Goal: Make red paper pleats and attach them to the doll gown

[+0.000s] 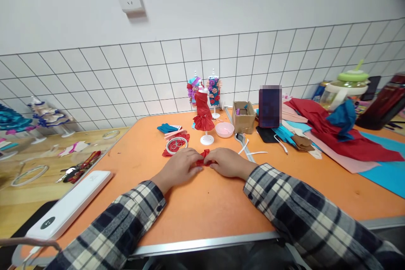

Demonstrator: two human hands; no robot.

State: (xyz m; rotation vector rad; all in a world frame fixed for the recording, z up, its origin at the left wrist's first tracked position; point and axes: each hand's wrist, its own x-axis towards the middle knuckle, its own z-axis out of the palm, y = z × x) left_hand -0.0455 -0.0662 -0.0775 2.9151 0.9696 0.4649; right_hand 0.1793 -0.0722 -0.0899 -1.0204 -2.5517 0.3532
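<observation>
Between my two hands is a small crumpled piece of red crepe paper (206,152), low over the orange table (202,219). My left hand (182,163) has its fingers closed on the left side of it. From the right, my right hand (225,161) pinches the same piece, and the fingers hide part of it. Just beyond stands a miniature white dress form wearing a red dress (203,112). A white ring of tape (176,145) lies on red scraps to the left of the form, and a pink bowl (224,129) sits to its right.
Two more dressed forms (214,90) stand behind. Further right are a cardboard box (243,117), a dark phone-like screen (270,107), coloured sheets (335,130), a green-lidded bottle (344,88) and a dark red flask (384,103). A white power bank (71,202) lies at the left edge.
</observation>
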